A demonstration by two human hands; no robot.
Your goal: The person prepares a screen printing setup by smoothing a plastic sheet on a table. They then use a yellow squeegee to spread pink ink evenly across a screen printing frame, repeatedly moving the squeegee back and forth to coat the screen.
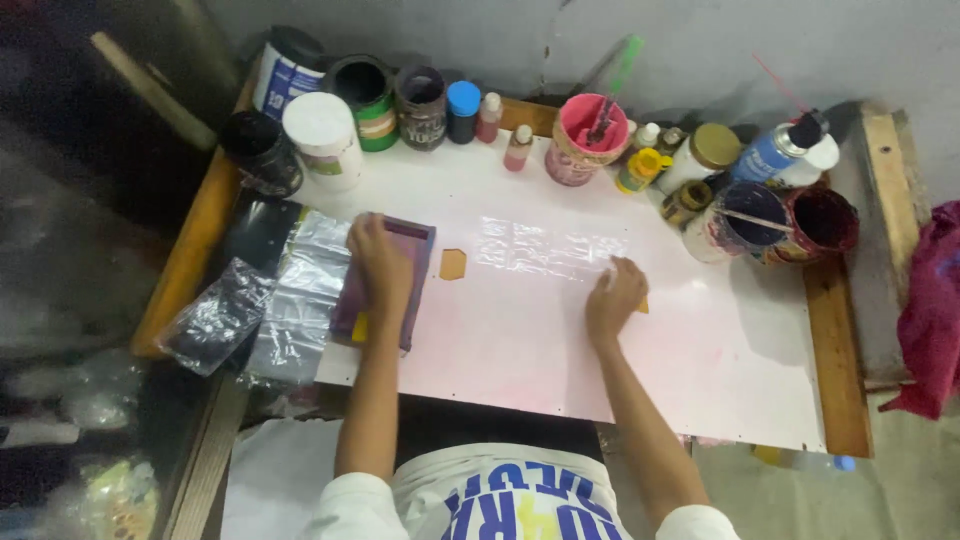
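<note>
Fingers of right hand (612,296) spread flat, pressing clear plastic sheet (545,247) onto white board (720,350). Left hand (382,262) fingers curled over purple screen frame (410,275), just left of sheet. I judge sheet light, limp, slippery; take by edge beyond fingertips.

White short-sleeved shirt with large blue lettering across the chest, 2 bare forearms, no gloves

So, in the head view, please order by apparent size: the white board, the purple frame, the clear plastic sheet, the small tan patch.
1. white board
2. clear plastic sheet
3. purple frame, partly hidden by the left hand, so ranks 2 and 3 are unsure
4. small tan patch
</note>
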